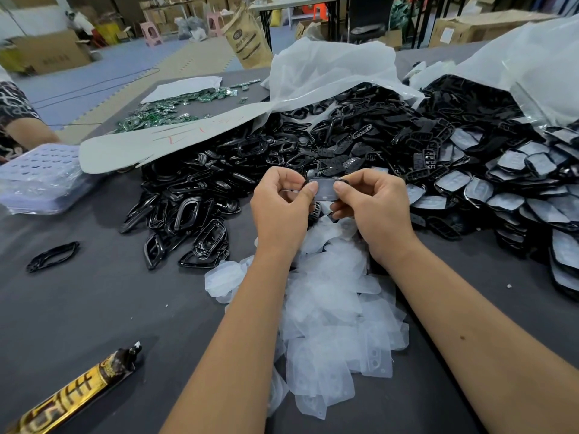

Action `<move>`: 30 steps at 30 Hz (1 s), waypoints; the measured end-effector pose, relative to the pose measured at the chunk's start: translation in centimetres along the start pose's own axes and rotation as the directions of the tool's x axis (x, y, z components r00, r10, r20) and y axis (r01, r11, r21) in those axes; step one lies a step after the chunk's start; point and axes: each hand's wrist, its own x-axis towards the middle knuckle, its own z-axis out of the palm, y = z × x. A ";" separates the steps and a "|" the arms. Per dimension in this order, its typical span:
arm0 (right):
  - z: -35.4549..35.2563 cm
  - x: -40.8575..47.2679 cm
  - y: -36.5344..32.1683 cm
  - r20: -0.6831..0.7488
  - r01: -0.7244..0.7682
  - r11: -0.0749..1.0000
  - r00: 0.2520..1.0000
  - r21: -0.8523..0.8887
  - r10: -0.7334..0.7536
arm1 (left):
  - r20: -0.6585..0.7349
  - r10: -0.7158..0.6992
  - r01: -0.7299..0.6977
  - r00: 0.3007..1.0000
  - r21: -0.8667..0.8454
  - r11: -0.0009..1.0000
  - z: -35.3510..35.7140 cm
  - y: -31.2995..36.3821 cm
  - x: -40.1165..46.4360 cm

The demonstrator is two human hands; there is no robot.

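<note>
Black-rimmed and faced with cloudy film, the small shell [326,190] sits pinched between your left hand [282,208] and right hand [374,211].

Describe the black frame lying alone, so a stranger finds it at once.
Find the heap of black frames on the grey table. Left of the heap, beyond the gold tube, one thin black frame lies flat. Unlike the others, it touches nothing.

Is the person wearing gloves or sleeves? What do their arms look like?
No gloves, no sleeves in view. The left hand and right hand are bare, with no rings, watch or bracelets. Both forearms are bare too; the right forearm has one small dark spot.
</note>
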 end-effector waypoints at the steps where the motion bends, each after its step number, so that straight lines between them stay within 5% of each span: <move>1: 0.0 0.0 0.0 -0.002 0.001 1.000 1.000 -0.010 -0.001 | 0.013 -0.001 0.001 1.000 -0.010 1.000 0.0 0.1 0.0; 12: 0.1 0.0 0.5 -0.016 0.039 0.988 0.999 -0.147 -0.041 | 0.095 0.033 -0.038 0.995 0.051 0.998 -0.3 -0.3 0.2; 19: 0.2 0.0 0.4 -0.004 0.049 0.985 0.999 -0.168 -0.050 | 0.113 -0.016 0.020 0.993 -0.032 0.999 -0.5 -0.4 0.4; 30: 0.3 -0.7 -0.2 0.101 0.260 0.933 0.965 -0.247 -0.242 | 0.084 -0.100 0.115 0.991 -0.197 0.974 -0.8 -0.2 0.5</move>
